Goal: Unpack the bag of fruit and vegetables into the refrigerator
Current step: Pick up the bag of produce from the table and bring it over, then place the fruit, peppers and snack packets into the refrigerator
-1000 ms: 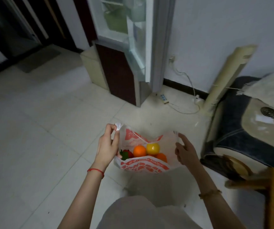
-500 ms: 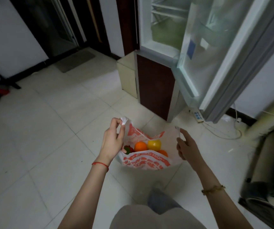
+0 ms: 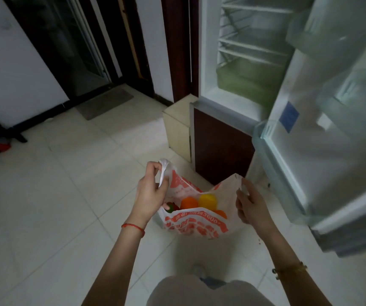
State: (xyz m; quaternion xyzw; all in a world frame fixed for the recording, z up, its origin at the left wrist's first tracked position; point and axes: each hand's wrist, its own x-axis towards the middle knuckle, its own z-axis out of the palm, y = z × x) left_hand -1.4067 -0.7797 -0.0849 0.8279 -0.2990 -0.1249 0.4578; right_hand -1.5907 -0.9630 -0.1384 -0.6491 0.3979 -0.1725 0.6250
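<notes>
Now: early stage | left hand (image 3: 150,191) pinches one bag handle, right hand (image 3: 249,202) fingers closed on other edge | bag (image 3: 196,221) held open above floor, before open refrigerator (image 3: 248,62) | orange fruit (image 3: 188,203), yellow fruit (image 3: 207,200) inside; nothing unpacked, shelves look bare.

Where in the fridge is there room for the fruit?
The wire shelves above the green drawer look bare, and so do the door bins. The bag itself is crowded.
</notes>
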